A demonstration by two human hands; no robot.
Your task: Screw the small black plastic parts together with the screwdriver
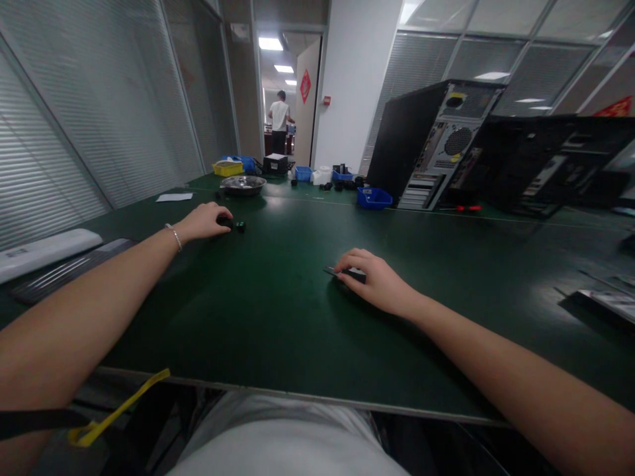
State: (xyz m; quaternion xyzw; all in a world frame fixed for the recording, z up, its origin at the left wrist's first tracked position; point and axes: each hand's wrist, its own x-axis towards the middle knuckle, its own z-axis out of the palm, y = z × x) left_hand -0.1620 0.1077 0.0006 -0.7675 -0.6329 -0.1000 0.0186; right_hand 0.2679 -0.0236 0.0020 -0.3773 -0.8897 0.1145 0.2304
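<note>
On the near side of the round, shiny metal bowl [243, 192], the left hand [201, 223] curls its fingers around a small black object [226, 222]. Right of the bowl and nearer, the right hand [373, 277] clamps a thin, flat, dark piece [356, 274].

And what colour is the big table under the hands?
The table is dark green, best seen in the head view.

Dim, greyish light is falling.
White rectangular ceiling lights [270, 43] are glowing far off, glare is paling the glossy dark-green tabletop [278, 317] at right, outer edges are stretching and blurring.
</note>
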